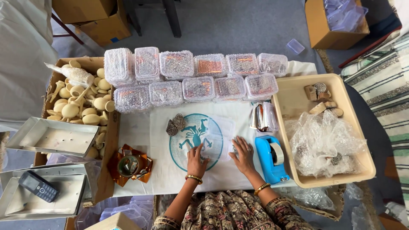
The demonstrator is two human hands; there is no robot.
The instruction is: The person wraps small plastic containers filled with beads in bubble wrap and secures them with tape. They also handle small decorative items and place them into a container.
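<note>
My left hand [197, 161] and my right hand [243, 154] rest flat, fingers spread, on a clear plastic sheet [219, 134] lying on a white cloth [147, 140] with a teal round print. Neither hand grips anything. Two small silver filigree ornaments [175, 124] lie on the cloth above my left hand. A blue tape dispenser [272, 158] stands just right of my right hand. A clear box holding silver pieces [263, 117] sits above it.
Two rows of clear lidded boxes [191, 79] with beaded items line the far side. Right: beige tray [289, 98] with bubble wrap and ornaments. Left: cardboard box of cream wooden pieces [83, 106], metal trays [53, 138], a phone [39, 186], a copper-coloured dish [129, 165].
</note>
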